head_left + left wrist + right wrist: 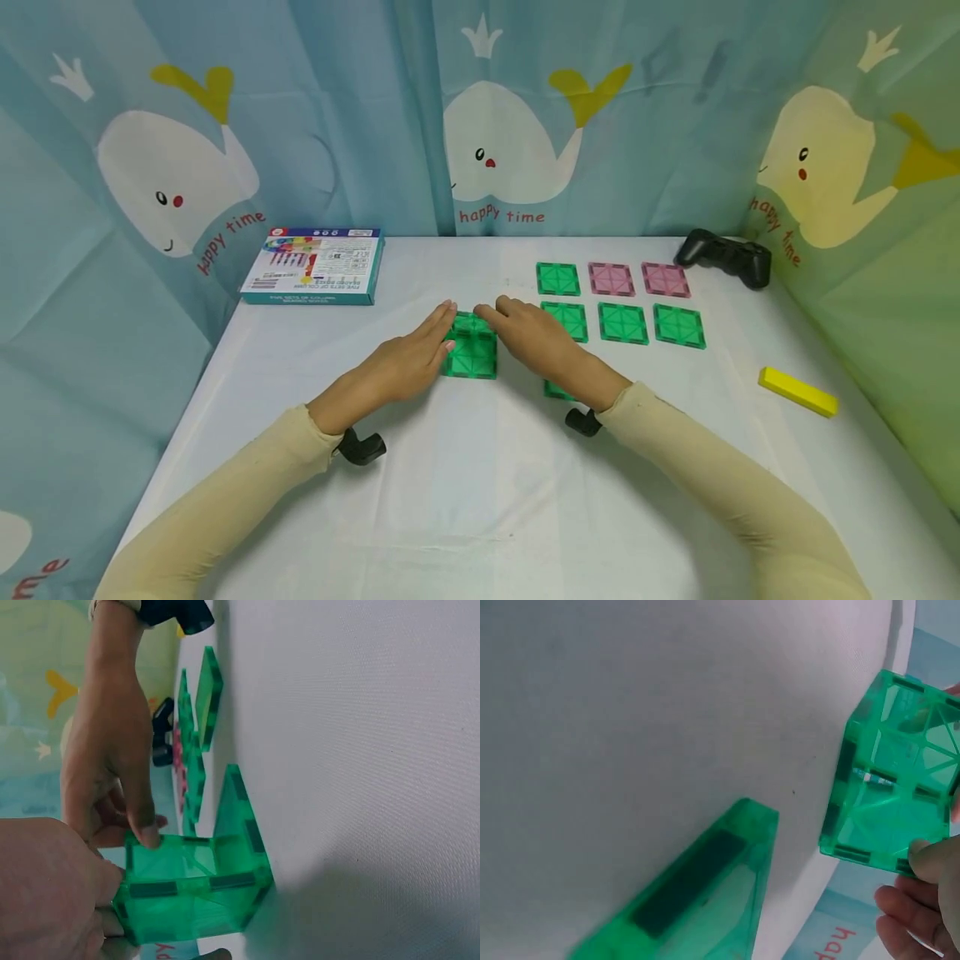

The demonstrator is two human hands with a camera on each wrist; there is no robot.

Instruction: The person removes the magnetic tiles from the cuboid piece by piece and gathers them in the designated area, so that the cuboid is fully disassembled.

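Green translucent magnetic tiles form a small box-like structure (472,358) on the white table, with upright walls showing in both wrist views. My left hand (408,360) lies along its left side, fingers fairly straight and touching the wall. From the right, my right hand (536,337) pinches the top edge of one upright green tile (892,821), thumb on its face and the other fingers curled behind. A separate green tile (705,892) lies near my right wrist, partly covered by the forearm in the head view.
To the right lie rows of flat tiles, green (622,323) and pink (611,279). Behind them sits a black game controller (726,258). A yellow bar (798,392) is at the far right, and a flat boxed set (313,267) at the back left. A whale-print curtain (405,125) encloses the table.
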